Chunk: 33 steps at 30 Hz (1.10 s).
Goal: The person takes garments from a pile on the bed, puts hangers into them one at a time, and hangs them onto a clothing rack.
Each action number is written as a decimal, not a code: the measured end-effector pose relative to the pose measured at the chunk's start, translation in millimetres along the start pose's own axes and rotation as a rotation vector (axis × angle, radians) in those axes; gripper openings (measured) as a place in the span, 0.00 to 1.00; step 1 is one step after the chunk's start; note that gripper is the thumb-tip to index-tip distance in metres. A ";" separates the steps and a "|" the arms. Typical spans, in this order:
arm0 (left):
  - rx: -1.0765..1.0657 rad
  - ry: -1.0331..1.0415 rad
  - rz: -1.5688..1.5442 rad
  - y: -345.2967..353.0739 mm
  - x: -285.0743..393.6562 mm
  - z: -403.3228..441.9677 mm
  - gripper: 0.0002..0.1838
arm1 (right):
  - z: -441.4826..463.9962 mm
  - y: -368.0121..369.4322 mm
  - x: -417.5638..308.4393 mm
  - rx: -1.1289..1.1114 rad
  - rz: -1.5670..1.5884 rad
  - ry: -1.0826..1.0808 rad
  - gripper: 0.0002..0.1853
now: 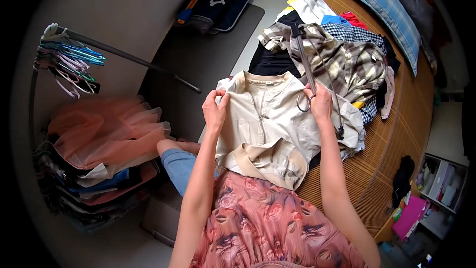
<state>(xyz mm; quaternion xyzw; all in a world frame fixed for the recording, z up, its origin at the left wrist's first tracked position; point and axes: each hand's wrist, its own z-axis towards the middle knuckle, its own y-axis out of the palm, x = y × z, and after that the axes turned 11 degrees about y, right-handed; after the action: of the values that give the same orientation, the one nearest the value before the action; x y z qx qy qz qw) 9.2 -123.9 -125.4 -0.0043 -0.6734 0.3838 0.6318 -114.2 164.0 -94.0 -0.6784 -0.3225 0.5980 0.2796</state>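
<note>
Lap: a pink printed garment (258,221) covers the person's body at the near edge, with the jacket's near hem lying against it.
Denim: a piece of light blue denim (177,167) on a leg, just left of the left forearm.
Near right: a magenta item (410,216) beside a shelf unit (440,188) filled with small goods.
Clothes stack: folded garments (116,184) at the left, with a peach tulle skirt (106,129) spread on top.
Jacket: a cream zip-front jacket (283,119) lies between the two hands, collar to the far side, its near hem folded up and partly open.
Left hand: the left hand (216,109) pinches the jacket's left shoulder between thumb and fingers, well apart from the other hand.
Right hand: the right hand (321,101) is closed on the near part of a long grey item (302,52) by the jacket's right shoulder; whether it also grips the cloth, I cannot tell.
Rack: hangers (72,59) bunched on a dark rail (134,61), far left.
Pile: a plaid shirt (347,67) over mixed clothes on a woven mat (396,124), beyond the jacket and to the right.
Far right: a blue checked pillow (386,12).
Far: a dark blue bag (218,1) with a white bone shape.
</note>
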 end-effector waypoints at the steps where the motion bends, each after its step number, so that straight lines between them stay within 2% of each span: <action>1: 0.048 -0.002 -0.165 -6.5 4.0 3.4 0.11 | -4.3 -15.7 -16.1 -0.015 0.116 0.057 0.07; 2: 0.069 0.050 -0.229 -17.6 20.3 7.2 0.09 | -9.1 -36.6 -35.9 -0.030 0.232 0.112 0.06; 6: 0.236 0.255 -0.651 -74.2 104.7 17.3 0.05 | -24.8 -108.3 -84.0 0.160 0.559 -0.144 0.04; 10: 0.084 0.342 -0.603 -137.7 146.3 -7.6 0.04 | -64.8 -168.3 -115.8 0.267 0.528 -0.160 0.04; 12: -0.035 0.261 -0.541 -150.1 140.3 -32.6 0.04 | -76.7 -175.3 -105.3 0.258 0.445 -0.194 0.04; 13: -0.135 0.149 -0.544 -152.8 131.3 -46.5 0.04 | -83.4 -173.8 -98.3 0.229 0.404 -0.183 0.04; 14: -0.237 0.035 -0.547 -151.1 117.2 -59.8 0.03 | -88.0 -170.4 -91.4 0.198 0.363 -0.170 0.04; 15: -0.294 0.019 -0.506 -142.7 95.7 -70.9 0.02 | -90.4 -163.0 -83.4 0.126 0.263 -0.122 0.05; 16: -0.279 -0.052 -0.447 -128.7 72.9 -82.6 0.02 | -89.2 -152.9 -74.1 0.024 0.072 0.015 0.06; 18: -0.368 -0.069 0.053 -109.8 46.7 -98.4 0.09 | -87.0 -116.2 -47.8 -0.054 -0.141 0.013 0.12; 20: -0.313 0.036 0.009 -93.1 42.1 -110.4 0.16 | -92.9 -92.5 -19.3 -0.030 -0.147 -0.229 0.13; 21: -0.310 0.044 -0.018 -84.8 42.4 -112.0 0.19 | -97.8 -95.8 -26.6 -0.065 -0.170 -0.233 0.14; 22: -0.282 0.121 0.013 -79.0 52.0 -111.4 0.19 | -104.7 -98.3 -34.7 -0.101 -0.193 -0.234 0.15; 23: -0.268 0.123 0.023 -71.6 63.3 -110.2 0.19 | -108.5 -93.4 -33.5 -0.061 -0.075 -0.232 0.14; 25: -0.232 0.193 0.106 -51.2 78.9 -105.9 0.20 | -119.9 -98.3 -52.3 -0.109 -0.027 -0.118 0.14; 27: -0.204 0.386 0.300 -29.9 86.8 -100.9 0.25 | -125.1 -101.4 -56.9 -0.181 0.008 -0.055 0.17; 28: -0.224 0.406 0.361 -19.7 88.9 -97.8 0.27 | -127.7 -103.0 -59.2 -0.215 0.024 -0.022 0.19; 30: -0.217 0.399 0.464 -6.3 83.8 -86.2 0.26 | -132.4 -106.7 -66.4 -0.256 0.033 -0.006 0.23; 33: -0.374 0.153 0.526 1.2 48.0 -67.3 0.23 | -140.0 -109.5 -71.1 -0.296 0.110 0.024 0.25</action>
<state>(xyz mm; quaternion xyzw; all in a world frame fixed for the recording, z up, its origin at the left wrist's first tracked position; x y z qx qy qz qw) 56.4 -65.1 -91.6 -0.3226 -0.6587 0.4022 0.5480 7.9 179.6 52.6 -0.7359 -0.3660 0.5503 0.1473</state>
